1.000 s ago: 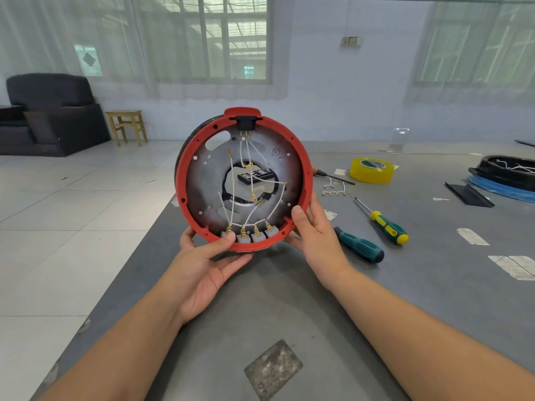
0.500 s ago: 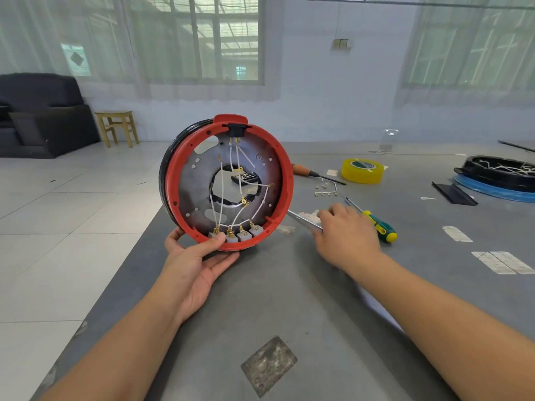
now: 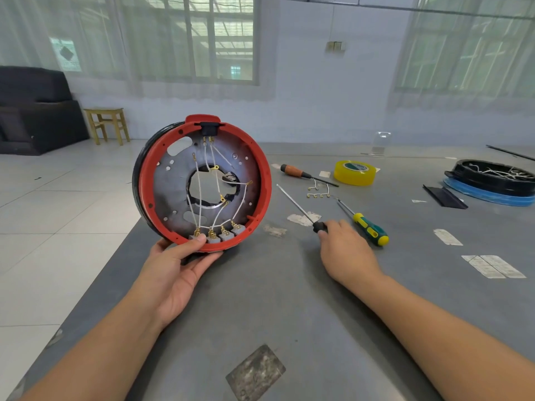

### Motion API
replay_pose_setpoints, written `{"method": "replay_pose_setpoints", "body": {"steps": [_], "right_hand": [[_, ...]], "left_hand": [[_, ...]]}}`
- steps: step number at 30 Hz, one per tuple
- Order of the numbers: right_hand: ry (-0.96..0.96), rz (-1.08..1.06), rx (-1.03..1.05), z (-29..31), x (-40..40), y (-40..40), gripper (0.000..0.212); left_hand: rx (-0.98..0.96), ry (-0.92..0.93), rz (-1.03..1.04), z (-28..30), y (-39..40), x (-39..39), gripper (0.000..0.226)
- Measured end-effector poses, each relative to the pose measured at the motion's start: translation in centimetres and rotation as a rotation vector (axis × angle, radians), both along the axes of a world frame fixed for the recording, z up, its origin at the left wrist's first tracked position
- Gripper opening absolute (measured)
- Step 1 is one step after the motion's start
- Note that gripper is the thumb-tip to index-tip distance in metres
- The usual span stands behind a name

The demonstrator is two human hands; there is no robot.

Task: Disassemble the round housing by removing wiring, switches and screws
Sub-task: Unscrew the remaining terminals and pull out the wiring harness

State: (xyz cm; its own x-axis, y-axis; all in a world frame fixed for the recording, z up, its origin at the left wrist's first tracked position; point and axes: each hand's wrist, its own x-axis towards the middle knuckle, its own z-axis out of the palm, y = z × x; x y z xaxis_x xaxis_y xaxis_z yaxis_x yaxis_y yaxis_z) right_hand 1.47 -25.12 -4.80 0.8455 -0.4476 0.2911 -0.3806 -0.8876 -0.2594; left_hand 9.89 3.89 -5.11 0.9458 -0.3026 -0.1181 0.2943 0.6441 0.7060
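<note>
With our left hand [image 3: 176,264] gripping the upright round housing [image 3: 202,183] at its 6 o'clock rim, our right hand [image 3: 344,250] curls round the screwdriver [image 3: 298,205], whose shaft points toward 10 o'clock at the housing's right edge, near but apart.

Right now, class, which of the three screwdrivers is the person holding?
The long-shafted one, gripped by the right hand. The green-and-yellow one and the wooden-handled one lie untouched.
</note>
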Motion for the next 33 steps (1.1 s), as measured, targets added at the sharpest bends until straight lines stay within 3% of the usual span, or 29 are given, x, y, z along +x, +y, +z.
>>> {"method": "replay_pose_setpoints", "body": {"steps": [4,8,10,15,19,29,33], "right_hand": [[-0.19,0.101,0.202,-0.1,-0.4,0.9,0.025],[-0.333,0.27,0.389,0.0,-0.9,2.1,0.012],[-0.354,0.355,0.351,0.1,-1.3,2.5,0.012],[-0.241,0.494,0.197,0.4,-1.8,2.4,0.037],[-0.247,0.565,0.045,0.9,-2.3,1.9,0.028],[-0.306,0.612,-0.038,2.0,-2.7,0.8,0.019],[-0.31,0.624,-0.055,2.6,-2.8,0.8,0.026]], "left_hand": [[-0.011,0.001,0.028,-0.2,0.2,0.4,0.043],[-0.011,-0.013,0.081,-0.4,0.3,0.6,0.041],[-0.018,-0.015,0.081,-0.4,0.4,0.8,0.044],[-0.023,-0.015,0.088,-0.4,0.8,0.9,0.044],[-0.032,-0.03,0.07,-0.5,1.0,0.8,0.035],[-0.032,-0.064,0.039,-0.3,0.9,0.7,0.057],[-0.04,-0.043,0.029,-0.3,0.9,0.7,0.061]]}}
